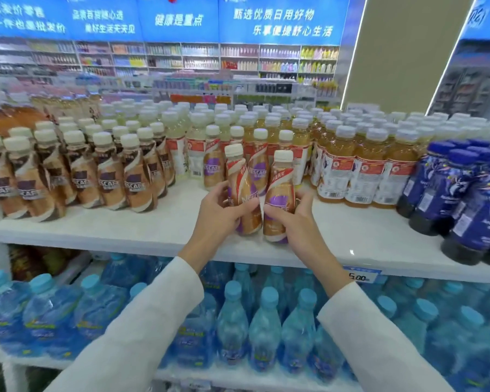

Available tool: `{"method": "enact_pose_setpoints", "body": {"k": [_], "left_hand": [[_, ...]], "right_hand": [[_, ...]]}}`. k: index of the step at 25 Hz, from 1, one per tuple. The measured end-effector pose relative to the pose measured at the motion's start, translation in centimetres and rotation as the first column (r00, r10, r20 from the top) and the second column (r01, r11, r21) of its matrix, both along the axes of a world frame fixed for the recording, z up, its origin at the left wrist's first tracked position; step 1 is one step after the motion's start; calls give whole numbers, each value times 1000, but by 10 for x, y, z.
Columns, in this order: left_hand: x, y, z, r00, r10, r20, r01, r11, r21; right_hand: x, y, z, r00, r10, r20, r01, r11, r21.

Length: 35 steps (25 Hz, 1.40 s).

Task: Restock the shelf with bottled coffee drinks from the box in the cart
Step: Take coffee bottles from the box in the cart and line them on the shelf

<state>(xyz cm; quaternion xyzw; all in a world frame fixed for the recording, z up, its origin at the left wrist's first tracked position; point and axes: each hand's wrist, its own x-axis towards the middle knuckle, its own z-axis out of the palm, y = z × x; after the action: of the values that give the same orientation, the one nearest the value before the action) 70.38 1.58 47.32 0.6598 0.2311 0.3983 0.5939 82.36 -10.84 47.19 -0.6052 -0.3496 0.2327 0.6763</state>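
**A shop floor, in the drinks aisle**

This is a supermarket. The white shelf [125,230] in front of me carries ranks of identical coffee bottles [108,176], amber tea bottles [362,171] and dark blue bottles [464,193], many with their labels facing out. The tier below is packed with water bottles [263,329] with pale blue caps. A price tag [361,275] reading 5.00 sits on the shelf edge. Beyond stand more low display racks. Along the far wall, tall shelving [238,60] is crowded with small packaged goods, under blue banners [277,21] with white Chinese lettering.
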Motion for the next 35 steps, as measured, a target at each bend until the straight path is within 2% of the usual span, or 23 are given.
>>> {"method": "enact_pose_setpoints", "body": {"k": [5,8,10,14,16,20,23,26,29,35], "left_hand": [[-5,13,-15,996,-43,-73,55,983,177],[-10,13,-19,990,-89,-109,107,979,172],[-11,10,-18,987,-75,-141,101,977,186],[-10,5,-16,969,104,-224,-39,960,277],[-11,14,-16,970,55,-239,4,971,240],[-19,35,-15,958,-154,-241,193,970,147],[-20,30,-18,962,-170,-212,206,965,161],[-20,22,-20,968,-134,-210,169,972,162],[-15,14,-18,979,-25,-201,66,978,200],[-9,24,-21,941,210,-267,-119,940,320]], "right_hand": [[5,2,-15,995,53,84,-55,998,24],[7,-5,-18,988,81,133,-77,996,-37],[7,-11,-17,979,27,200,-9,996,-92],[4,-18,-20,923,-156,352,206,972,-109],[5,-18,-19,922,-140,361,200,971,-132],[14,-17,-14,940,-27,340,99,975,-197],[12,-17,-14,945,-26,327,94,976,-194],[6,-20,-19,961,-48,272,83,990,-118],[1,-19,-21,951,-157,266,178,983,-55],[17,-9,-15,867,-305,394,377,918,-120]]}}
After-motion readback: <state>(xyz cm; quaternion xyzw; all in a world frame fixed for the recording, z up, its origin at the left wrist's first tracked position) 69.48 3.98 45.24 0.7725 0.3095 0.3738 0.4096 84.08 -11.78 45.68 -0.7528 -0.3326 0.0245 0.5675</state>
